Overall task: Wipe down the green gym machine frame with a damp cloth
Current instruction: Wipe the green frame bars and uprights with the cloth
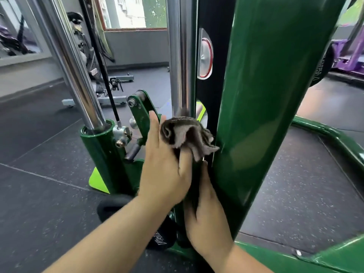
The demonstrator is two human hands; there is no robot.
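Two bits of writing show, and neither reads clearly: white outlined lettering on the black pad (160,236) low between my forearms, and white letters running down a dark plate (323,65) off to the right, both too blurred or cut off to make out. On the black panel (214,56) behind the upright sits a round silver disc with a red ring (205,54), with no text I can see. My left hand (165,168) has its fingers (155,125) clenched around a bunched grey-brown cloth (187,134), thumb tucked under the fabric, and the cloth's ragged edge touches the left side of the green upright post (266,95). That post is glossy dark green, wide and slightly curved, picking up pale reflections, and it rises from a green base rail (323,131) that bends around the speckled black floor mat (295,184). My right hand (206,213) lies flat along the post's lower left edge, fingers straight and holding nothing. Left of the cloth stand two chrome guide rods (82,79), one seated in a green sleeve (98,142), with a black cable (102,66) running down to a metal fitting.
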